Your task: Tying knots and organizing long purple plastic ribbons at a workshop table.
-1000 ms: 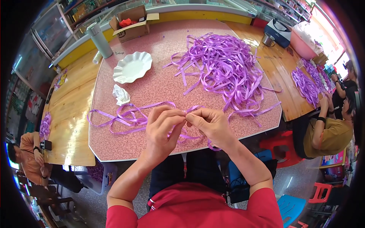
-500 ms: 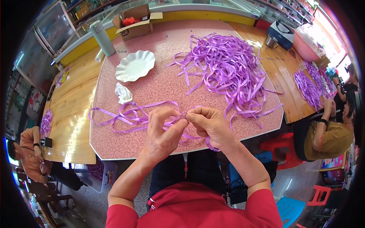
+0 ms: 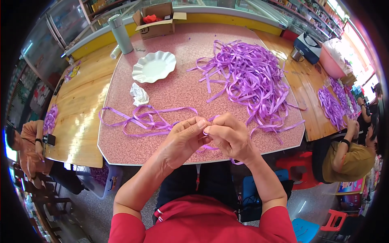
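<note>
Both hands meet above the near edge of the pink speckled table (image 3: 121, 150). My left hand (image 3: 183, 139) is closed, thumb against fingers, on a purple ribbon. Touching it, my right hand (image 3: 231, 135) pinches the same ribbon with thumb and forefinger; the spot between the fingertips is mostly hidden. Loose loops of purple ribbon (image 3: 152, 126) trail over the table to the left, and a short end hangs below the right hand. Beyond my right hand lies a big tangled heap of purple ribbons (image 3: 253, 77).
A white scalloped dish (image 3: 154, 67), crumpled tissue (image 3: 139, 94), grey-green flask (image 3: 120, 35) and open cardboard box (image 3: 158, 26) stand toward the back left. People sit at wooden side tables on both sides, near more purple ribbon (image 3: 331, 106). A red stool (image 3: 295, 168) stands at right.
My left hand has turned and its fingers have closed in, and my right fingers have curled more around the ribbon. The whole view has shifted slightly.
</note>
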Available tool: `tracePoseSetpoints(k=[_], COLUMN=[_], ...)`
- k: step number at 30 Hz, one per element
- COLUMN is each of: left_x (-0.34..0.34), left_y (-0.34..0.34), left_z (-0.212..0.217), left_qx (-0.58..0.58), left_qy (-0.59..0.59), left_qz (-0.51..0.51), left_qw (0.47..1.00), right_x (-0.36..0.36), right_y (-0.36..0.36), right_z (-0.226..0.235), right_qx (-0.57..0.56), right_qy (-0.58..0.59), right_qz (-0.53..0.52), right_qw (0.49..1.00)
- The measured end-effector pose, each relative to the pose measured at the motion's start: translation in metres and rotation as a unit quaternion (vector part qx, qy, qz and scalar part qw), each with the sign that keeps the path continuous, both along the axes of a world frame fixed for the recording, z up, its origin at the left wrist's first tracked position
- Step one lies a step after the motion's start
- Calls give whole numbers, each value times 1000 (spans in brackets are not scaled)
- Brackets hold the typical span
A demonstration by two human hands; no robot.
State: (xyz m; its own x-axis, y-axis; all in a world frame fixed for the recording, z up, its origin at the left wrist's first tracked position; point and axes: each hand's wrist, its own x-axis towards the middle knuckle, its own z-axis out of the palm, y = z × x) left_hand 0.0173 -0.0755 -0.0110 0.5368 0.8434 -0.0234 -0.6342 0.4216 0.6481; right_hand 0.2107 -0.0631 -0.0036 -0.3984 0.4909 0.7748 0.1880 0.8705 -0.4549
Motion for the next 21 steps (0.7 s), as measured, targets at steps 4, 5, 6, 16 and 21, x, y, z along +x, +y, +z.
tracePoseSetpoints(k=[4,5,6,16,21], left_x=[-3,-2,-1,19,23], left_y=[-2,-4,-5,-13,-13], left_z=[2,2,2,-15,-11], left_qx=[-29,-29,-30,106,123], left_qy=[65,67,67,103,134], left_qz=[23,42,40,215,229], left_qw=[997,996,996,965,956], right_x=[6,6,4,-15,-15], right_y=[1,1,2,-7,-16], right_z=[3,2,1,-5,4], right_qx=[40,39,30,-162,-261], right_qy=[-84,-84,-63,97,111], right_qz=[-30,-31,-39,-79,-90], right_qw=[995,995,997,979,955])
